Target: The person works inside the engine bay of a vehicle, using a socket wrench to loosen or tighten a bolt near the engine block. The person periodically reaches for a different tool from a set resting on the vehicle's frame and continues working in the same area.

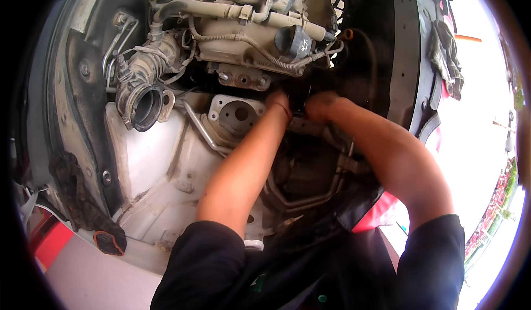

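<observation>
The dark recess (pixel 301 108) lay just below the dusty engine block (pixel 249 28), in the middle of the engine bay; both forearms reached up into it from the lower edge, bent at the elbows and converging; the left hand (pixel 279 101) was sunk in shadow just below the block, its grip impossible to tell; the right hand (pixel 321 102) sat curled beside it, touching a dark part there, though whether it gripped could not be told; left of the block hung an open ribbed hose (pixel 141 102); a grey rag (pixel 447 58) lay draped to its right.
</observation>
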Available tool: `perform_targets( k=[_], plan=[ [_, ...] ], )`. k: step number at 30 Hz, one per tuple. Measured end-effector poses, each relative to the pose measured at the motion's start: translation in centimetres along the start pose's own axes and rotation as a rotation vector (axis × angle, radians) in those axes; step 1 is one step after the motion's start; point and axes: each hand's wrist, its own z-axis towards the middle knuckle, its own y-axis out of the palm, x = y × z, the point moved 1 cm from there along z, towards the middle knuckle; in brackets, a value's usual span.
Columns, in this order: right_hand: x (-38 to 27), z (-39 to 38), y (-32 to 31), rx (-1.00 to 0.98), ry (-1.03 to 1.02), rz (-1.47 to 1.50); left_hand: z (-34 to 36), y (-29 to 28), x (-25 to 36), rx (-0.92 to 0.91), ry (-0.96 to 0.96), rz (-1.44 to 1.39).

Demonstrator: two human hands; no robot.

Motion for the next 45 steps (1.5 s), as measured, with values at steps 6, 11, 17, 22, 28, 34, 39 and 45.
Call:
perform_targets(
  k=[6,11,17,22,28,34,39,45],
  plan=[
    [-4.4,0.5,-3.9,-0.131,0.054,0.419,5.5,-5.3,1.3,-0.077,0.186,0.334],
    [-0.4,0.1,-0.7,-0.006,0.196,-0.046,1.3,-2.7,1.5,-0.064,-0.02,0.045],
    [-0.8,0.7,-0.6,0.06,-0.044,-0.085,3.2,-3.6,2.0,-0.045,0.023,0.392],
    [-7.5,-0.8,-5.7,0.088,-0.005,0.193,4.0,-5.4,3.8,-0.061,0.042,0.461],
    [-0.5,0.0,0.7,0.029,0.271,0.031,1.1,-2.2,1.0,-0.252,-0.135,0.203],
    [-6.9,0.6,-6.5,0.078,0.03,0.13,13.5,-12.2,8.3,-0.617,0.678,0.999],
    [-2.2,0.9,-0.6,-0.146,0.127,0.398,8.1,-4.9,-2.2,-0.303,-0.087,0.408],
    [-1.1,-1.0,-1.2,0.043,0.147,0.083,-0.6,-2.8,2.8,-0.207,-0.171,0.135]
  ],
)
